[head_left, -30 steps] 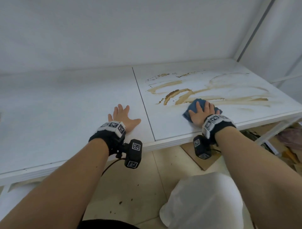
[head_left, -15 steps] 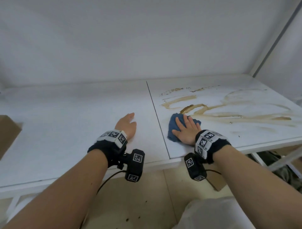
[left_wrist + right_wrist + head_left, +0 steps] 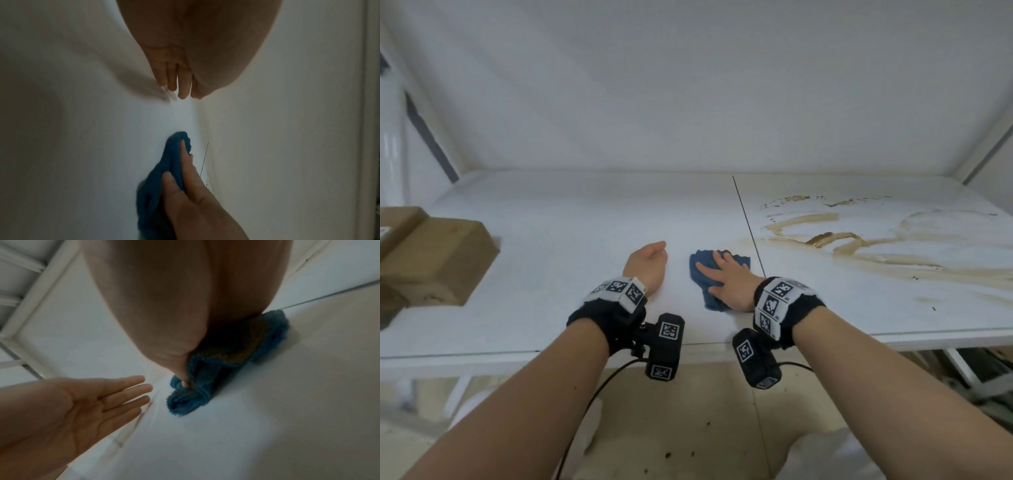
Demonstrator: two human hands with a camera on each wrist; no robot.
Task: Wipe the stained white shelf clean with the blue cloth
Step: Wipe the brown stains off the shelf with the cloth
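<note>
The white shelf (image 3: 551, 260) is made of two panels. Brown smeared stains (image 3: 825, 240) cover the right panel. The blue cloth (image 3: 703, 284) lies crumpled just left of the seam, on the left panel. My right hand (image 3: 726, 277) presses flat on the cloth with straight fingers. In the left wrist view the right hand (image 3: 185, 162) lies on the cloth (image 3: 156, 186). My left hand (image 3: 650, 257) rests on the shelf a little left of the cloth, holding nothing. The right wrist view shows the left hand (image 3: 123, 394) with straight fingers, close to the cloth (image 3: 195, 399).
Brown cardboard boxes (image 3: 438, 260) sit on the shelf at the far left. A thin dark seam (image 3: 748, 222) divides the panels. The white back wall rises behind the shelf, and a frame post (image 3: 983, 150) stands at the right. A speckled floor lies below the shelf's front edge (image 3: 517, 358).
My right hand slid the cloth left from the stains, over the seam onto the left panel. My left hand's spread fingers drew together. The view shifted left, showing the boxes.
</note>
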